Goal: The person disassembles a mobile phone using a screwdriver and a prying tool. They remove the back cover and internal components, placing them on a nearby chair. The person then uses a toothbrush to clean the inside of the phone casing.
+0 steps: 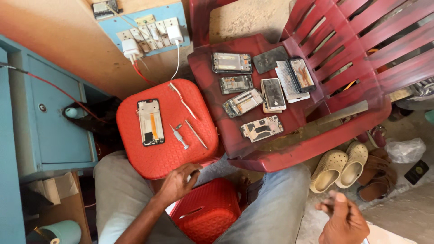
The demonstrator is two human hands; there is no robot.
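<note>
Neither hand grips anything: the left hand (178, 181) rests loosely open, fingers curled at the near edge of the red stool (167, 156), touching its rim, and the right hand (342, 220) hangs in the air well off to the right, fingers half spread and empty (it is somewhat blurred).

On the stool, nearest the left hand, lies a small syringe-like tool (179, 137) just left of a thin metal pick (196, 134), both near the stool's middle and pointing toward its near right corner. Farther up, toward the far right corner, a slim white toothbrush (182, 100) lies slanted. Along the stool's left side sits an opened phone frame (150, 122), lengthwise, its inside showing pale with an orange strip.

Right of the stool, touching or almost touching it, stands a dark red plastic chair (361, 86). Its seat carries a cluster of phone parts: two frames (232, 63) (236, 84) at the far left of the seat, a dark back cover (270, 59) beside them, a phone with a lit screen (301, 73) over a pale panel, another handset (273, 94) in the middle, a stripped frame (242, 102) left of it, and one circuit-laden frame (261, 129) near the seat's front edge.

Below the left hand, between the person's knees in grey trousers, sits a second red basket-like stool (206, 211). Cream clogs (341, 165) stand on the floor under the chair's front edge, and a white charger (131, 47) is plugged into the switchboard on the wall beyond the stool.
</note>
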